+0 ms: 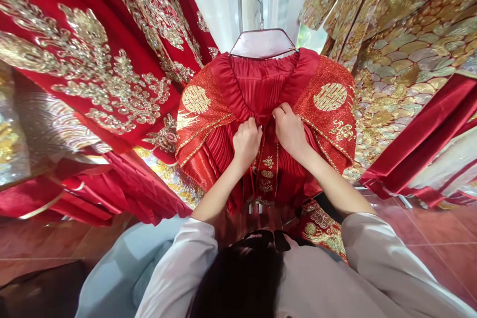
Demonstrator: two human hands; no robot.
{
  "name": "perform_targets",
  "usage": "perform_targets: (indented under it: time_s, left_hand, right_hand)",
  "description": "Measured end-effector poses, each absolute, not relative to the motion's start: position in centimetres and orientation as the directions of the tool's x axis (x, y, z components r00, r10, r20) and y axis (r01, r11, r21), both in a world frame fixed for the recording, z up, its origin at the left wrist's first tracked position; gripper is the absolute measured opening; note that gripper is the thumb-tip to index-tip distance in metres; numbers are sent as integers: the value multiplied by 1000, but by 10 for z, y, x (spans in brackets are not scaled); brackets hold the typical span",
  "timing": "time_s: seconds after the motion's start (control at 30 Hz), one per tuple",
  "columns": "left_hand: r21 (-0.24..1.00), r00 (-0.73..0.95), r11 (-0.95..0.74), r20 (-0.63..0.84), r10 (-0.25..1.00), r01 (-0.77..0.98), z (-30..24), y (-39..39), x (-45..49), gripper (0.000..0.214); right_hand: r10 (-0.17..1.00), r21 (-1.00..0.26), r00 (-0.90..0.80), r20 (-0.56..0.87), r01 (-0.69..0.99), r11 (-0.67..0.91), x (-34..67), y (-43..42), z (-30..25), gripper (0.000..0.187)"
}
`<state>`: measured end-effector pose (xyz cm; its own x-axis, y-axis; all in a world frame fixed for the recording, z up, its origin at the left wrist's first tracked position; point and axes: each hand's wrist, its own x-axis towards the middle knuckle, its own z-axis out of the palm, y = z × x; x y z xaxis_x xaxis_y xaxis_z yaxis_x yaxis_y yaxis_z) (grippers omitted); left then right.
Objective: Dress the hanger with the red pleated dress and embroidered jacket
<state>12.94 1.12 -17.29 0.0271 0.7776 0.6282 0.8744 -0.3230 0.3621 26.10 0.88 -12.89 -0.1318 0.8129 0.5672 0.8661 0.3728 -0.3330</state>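
In front of me a red pleated dress with a gold-embroidered shoulder cape hangs on a white hanger. Round gold emblems mark both shoulders of the cape. My left hand has its fingers closed at the left side of the front neckline. On the other side of the opening, my right hand pinches the neckline edge, close to the left. Both hands seem to grip the collar fabric; the fingertips and any small fastening between them are hidden. Below them runs a gold-embroidered front panel.
Red cloth with gold beadwork hangs at the left. Gold scale-patterned garments hang at the right, beside a red velvet piece. A pale blue chair stands at lower left on the red tiled floor.
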Motion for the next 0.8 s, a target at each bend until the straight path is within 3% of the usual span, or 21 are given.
perform_targets:
  time_s: [0.1,0.17,0.23,0.33,0.43,0.5,0.63,0.7,0.8]
  left_hand:
    - [555,33,-429,584,811,713,-175,15,129,17]
    - [743,12,-475,533,846,472,-171,16,123,11]
    - [885,-10,-423,433,901,193,-159,15,115,8]
    - [927,69,-373,375,925,-34,-118,11,106,10]
    - [887,169,-460,448,878,38,-58,12,96,26]
    - [850,149,-510,492,858,132,-22,18,85,30]
    - [786,14,-570,584,812,242,5,38,57,32]
    - [787,89,-562,559,824,254,0,42,46,30]
    - [780,315,-541,451,835,316,-7,34,35,19]
  right_hand:
    - [826,-552,-121,550,689,469,264,10,-133,20]
    - [842,-671,-88,533,562,484,265,10,-134,14]
    - [837,-717,-22,546,504,481,263,10,-131,7]
    - [801,-688,18,599,522,504,261,7,-110,13]
    - [729,-577,-14,684,601,553,272,8,-65,10]
    - [663,-509,2,749,643,573,289,14,-33,5]
    - [683,-546,81,726,671,502,327,33,-2,3]
    - [741,-548,41,670,702,456,336,38,-3,8]
    - [759,-428,-202,619,723,542,339,40,-10,14]
